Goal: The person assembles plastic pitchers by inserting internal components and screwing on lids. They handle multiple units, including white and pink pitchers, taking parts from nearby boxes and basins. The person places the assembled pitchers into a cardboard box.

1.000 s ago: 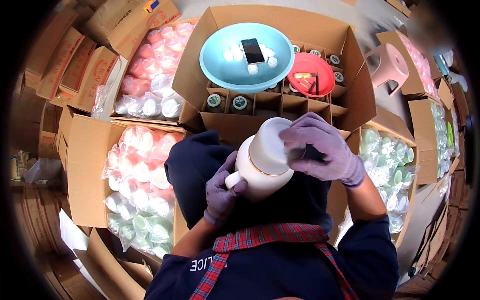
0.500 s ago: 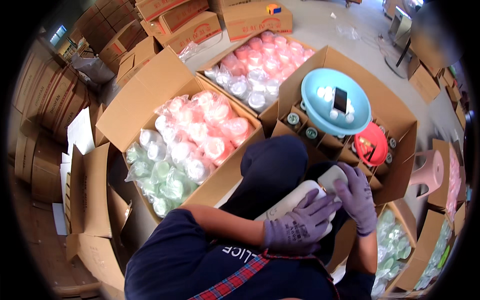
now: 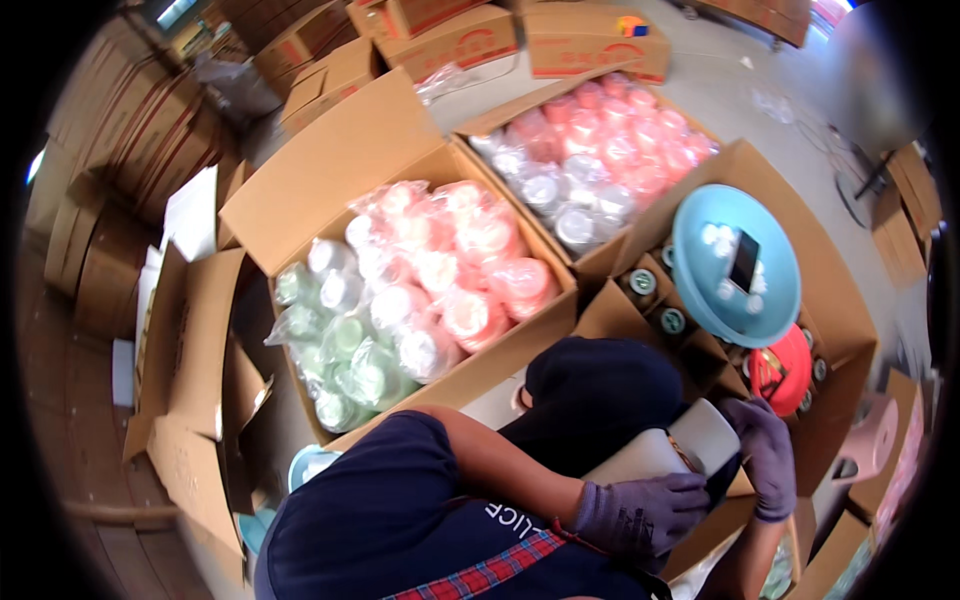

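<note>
The white bottle lies tilted across the person's lap, its top pointing up and right. The left hand wraps its lower body; the right hand grips near the top.

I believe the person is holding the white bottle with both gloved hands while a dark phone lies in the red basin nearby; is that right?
Not quite. In the head view the dark phone lies in the light blue basin, not the red one. The rest holds: the left hand and the right hand, both gloved, hold the white bottle.
</note>
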A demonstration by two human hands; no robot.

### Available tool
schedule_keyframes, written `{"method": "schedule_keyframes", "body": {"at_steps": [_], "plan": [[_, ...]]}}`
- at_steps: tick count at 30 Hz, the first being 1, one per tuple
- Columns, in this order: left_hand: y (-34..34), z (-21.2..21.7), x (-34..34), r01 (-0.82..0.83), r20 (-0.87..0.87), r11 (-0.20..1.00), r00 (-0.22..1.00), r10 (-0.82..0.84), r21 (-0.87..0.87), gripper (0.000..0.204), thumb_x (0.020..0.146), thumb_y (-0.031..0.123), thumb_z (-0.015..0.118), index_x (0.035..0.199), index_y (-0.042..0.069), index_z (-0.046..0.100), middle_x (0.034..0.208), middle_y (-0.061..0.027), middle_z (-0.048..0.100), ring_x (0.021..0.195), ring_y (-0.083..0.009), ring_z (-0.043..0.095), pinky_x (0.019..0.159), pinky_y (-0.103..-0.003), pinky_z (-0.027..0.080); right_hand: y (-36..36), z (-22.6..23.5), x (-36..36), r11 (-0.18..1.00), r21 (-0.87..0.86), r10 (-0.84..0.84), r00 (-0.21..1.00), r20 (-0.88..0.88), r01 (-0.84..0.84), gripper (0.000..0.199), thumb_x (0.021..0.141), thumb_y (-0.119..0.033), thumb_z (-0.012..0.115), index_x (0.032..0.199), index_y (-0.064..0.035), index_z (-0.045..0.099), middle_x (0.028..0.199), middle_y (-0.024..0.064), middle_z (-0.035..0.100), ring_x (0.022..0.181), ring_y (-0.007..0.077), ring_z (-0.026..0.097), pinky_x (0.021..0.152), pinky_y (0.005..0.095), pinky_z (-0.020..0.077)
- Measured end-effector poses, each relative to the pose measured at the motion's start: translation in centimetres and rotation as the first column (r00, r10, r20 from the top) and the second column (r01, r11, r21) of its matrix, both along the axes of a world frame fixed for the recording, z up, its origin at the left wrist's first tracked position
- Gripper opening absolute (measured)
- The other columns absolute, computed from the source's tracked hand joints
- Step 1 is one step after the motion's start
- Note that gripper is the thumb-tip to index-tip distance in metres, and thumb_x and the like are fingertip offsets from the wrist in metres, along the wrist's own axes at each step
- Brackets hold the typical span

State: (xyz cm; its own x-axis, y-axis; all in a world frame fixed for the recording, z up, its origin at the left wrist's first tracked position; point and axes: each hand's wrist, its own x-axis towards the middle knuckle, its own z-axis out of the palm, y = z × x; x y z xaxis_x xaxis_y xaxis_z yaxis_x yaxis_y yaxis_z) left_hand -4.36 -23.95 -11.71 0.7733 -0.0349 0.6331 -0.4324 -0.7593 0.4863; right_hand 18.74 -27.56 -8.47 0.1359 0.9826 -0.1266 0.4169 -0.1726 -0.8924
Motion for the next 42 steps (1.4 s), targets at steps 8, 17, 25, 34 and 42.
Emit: {"method": "schedule_keyframes", "body": {"at_steps": [8, 17, 25, 34, 42], "plan": [[0.3, -2.0, 0.5, -0.036, 0.138, 0.982, 0.989, 0.062, -0.185, 0.028, 0.068, 0.031, 0.067, 0.071, 0.003, 0.066, 0.099, -0.0171, 0.060, 0.102, -0.0367, 0.059, 0.101, -0.059, 0.042, 1.4, 0.2, -5.4, 0.991, 0.129, -0.108, 0.750, 0.653, 0.030, 0.063, 0.068, -0.049, 0.073, 0.109, -0.0001, 0.069, 0.094, 0.0159, 0.059, 0.084, 0.0302, 0.056, 0.078, 0.0375, 0.0450], [1.7, -0.7, 0.3, 0.069, 0.063, 0.989, 0.996, -0.061, -0.133, 0.036, 0.079, 0.034, 0.068, 0.095, 0.002, 0.066, 0.120, -0.0203, 0.061, 0.118, -0.0390, 0.056, 0.111, -0.057, 0.039, -2.2, -3.8, -1.2, 0.993, 0.094, -0.050, 0.963, -0.266, 0.078, 0.086, 0.084, -0.061, 0.067, 0.131, 0.0100, 0.055, 0.139, 0.0249, 0.054, 0.130, 0.0334, 0.051, 0.110, 0.0411, 0.0374], [1.6, 0.6, 0.5, 0.066, -0.103, 0.992, 0.992, -0.078, -0.112, 0.061, 0.075, 0.047, 0.071, 0.108, -0.004, 0.064, 0.123, -0.0200, 0.060, 0.121, -0.0352, 0.055, 0.112, -0.055, 0.036, -1.1, -0.1, -4.6, 0.970, 0.149, -0.207, 0.974, 0.093, 0.192, 0.045, 0.087, -0.027, 0.066, 0.120, 0.0041, 0.063, 0.110, 0.0205, 0.064, 0.101, 0.0324, 0.063, 0.090, 0.0382, 0.0494], [5.1, -1.0, -0.6, -0.045, 0.323, 0.959, 0.936, 0.139, -0.281, 0.019, 0.082, 0.017, 0.075, 0.081, 0.004, 0.061, 0.118, -0.0222, 0.064, 0.111, -0.0387, 0.062, 0.098, -0.055, 0.048, -1.0, -3.8, -6.6, 0.835, 0.344, -0.416, 0.902, -0.115, 0.429, 0.026, 0.081, -0.006, 0.055, 0.104, 0.0055, 0.061, 0.108, 0.0208, 0.064, 0.100, 0.0304, 0.063, 0.094, 0.0381, 0.0484], [24.8, -12.2, -2.5, -0.835, -0.069, 0.466, 0.505, 0.860, -0.293, 0.025, 0.081, 0.012, 0.070, 0.104, 0.004, 0.065, 0.117, -0.0197, 0.063, 0.109, -0.0367, 0.060, 0.096, -0.046, 0.046, -0.9, -4.0, -4.7, 0.802, 0.243, -0.541, 0.836, -0.091, 0.546, 0.032, 0.085, -0.017, 0.056, 0.105, 0.0067, 0.064, 0.110, 0.0204, 0.065, 0.103, 0.0272, 0.062, 0.097, 0.0388, 0.0475]]}}
